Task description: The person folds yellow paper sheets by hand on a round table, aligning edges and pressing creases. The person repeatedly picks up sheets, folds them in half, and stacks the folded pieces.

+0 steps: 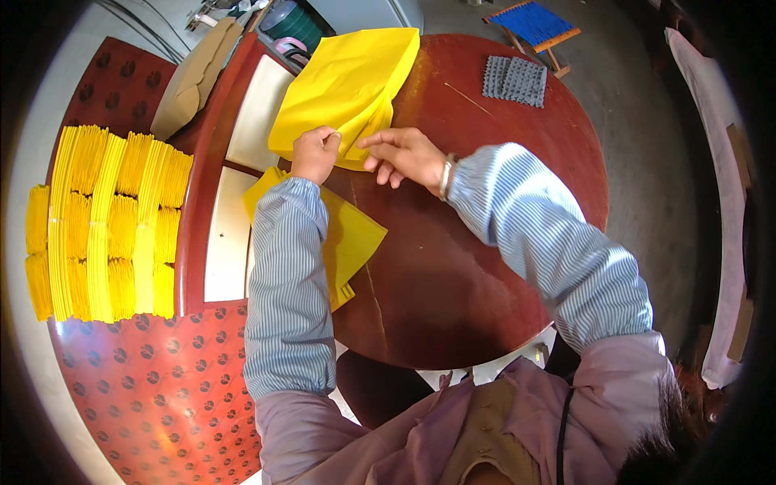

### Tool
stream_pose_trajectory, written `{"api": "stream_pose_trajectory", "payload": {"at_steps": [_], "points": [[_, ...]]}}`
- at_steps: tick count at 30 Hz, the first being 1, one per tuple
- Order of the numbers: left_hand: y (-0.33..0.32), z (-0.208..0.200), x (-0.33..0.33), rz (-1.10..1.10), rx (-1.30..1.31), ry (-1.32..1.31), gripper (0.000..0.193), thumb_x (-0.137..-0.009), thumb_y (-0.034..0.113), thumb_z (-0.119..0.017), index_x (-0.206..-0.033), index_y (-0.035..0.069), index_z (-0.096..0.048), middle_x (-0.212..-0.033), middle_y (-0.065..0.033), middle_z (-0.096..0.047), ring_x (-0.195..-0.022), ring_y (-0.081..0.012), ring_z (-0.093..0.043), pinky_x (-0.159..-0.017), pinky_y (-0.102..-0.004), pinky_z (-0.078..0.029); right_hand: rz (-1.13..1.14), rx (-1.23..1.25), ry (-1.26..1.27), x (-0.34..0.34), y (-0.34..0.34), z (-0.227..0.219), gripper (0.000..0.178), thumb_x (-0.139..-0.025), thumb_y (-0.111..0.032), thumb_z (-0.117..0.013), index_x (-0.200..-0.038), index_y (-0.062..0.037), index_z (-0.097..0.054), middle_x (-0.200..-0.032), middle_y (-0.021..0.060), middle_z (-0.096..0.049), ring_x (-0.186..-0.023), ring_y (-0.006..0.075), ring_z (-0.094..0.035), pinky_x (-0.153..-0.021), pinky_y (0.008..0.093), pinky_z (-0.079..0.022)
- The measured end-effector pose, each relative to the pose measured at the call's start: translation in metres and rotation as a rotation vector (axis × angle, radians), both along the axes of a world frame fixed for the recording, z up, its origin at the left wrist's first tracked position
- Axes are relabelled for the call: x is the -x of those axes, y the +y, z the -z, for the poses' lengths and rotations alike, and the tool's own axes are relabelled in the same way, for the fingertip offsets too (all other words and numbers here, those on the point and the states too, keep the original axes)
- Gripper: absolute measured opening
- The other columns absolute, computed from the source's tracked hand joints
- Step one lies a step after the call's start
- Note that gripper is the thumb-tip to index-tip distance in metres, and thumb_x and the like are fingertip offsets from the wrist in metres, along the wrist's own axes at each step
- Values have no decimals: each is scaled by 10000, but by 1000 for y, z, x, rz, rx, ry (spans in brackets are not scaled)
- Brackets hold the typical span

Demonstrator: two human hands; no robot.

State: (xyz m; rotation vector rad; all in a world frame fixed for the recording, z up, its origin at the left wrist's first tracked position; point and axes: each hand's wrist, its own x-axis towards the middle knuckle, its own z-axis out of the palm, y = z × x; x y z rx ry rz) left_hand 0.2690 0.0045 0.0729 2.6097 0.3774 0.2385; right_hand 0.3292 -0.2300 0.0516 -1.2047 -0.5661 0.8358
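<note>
A thick, flat-topped pile of yellow sheets (pixel 347 77) lies at the far side of the round table, its near corner creased and loose; whether it is paper or thin cloth I cannot tell. At that near edge my left hand (pixel 314 155) is closed, thumb and forefinger pinching a yellow sheet. Just to its right, my right hand (pixel 406 157) has its fingers apart, the tips close to the creased corner. Another yellow piece (pixel 353 242) with a small cut-like mark at its lower end lies partly under my left forearm.
The dark red round table (pixel 453 283) bears two grey bumpy pads (pixel 515 81) at the far right. Several bundles of folded yellow pieces (pixel 109 226) stand at the left on a red patterned board (pixel 162 388). Brown cardboard (pixel 194 81) leans behind. A blue-topped folding stool (pixel 533 24) stands beyond.
</note>
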Motion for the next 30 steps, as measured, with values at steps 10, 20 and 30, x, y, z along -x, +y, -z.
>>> {"api": "stream_pose_trajectory", "payload": {"at_steps": [10,20,30], "points": [[23,8,-3,-131,616,77,304,-1064,217,-616,-1193,-51,-680,-1090,-81,-713,-956,-145,-704,-848,-291,-612,-47,138,70,-10,17,29,452,-1090,-143,-502,-1534,-56,-486,-982,78,-751,-677,125,-696,-590,253,-572],[31,-3,1,-171,751,144,337,-1074,265,-607,-1268,-8,-649,-1183,-88,-721,-1042,-166,-723,-938,-315,-595,87,77,-120,5,19,48,528,-1065,-89,-529,-1584,-127,-443,-875,59,-737,-602,117,-662,-549,274,-553],[44,-3,1,-132,809,172,309,-1061,283,-631,-1222,23,-674,-1159,-66,-739,-1042,-175,-727,-958,-338,-591,-77,-56,311,-41,34,34,621,-1090,-149,-506,-1667,-125,-280,-790,19,-691,-567,98,-589,-538,255,-506]]}}
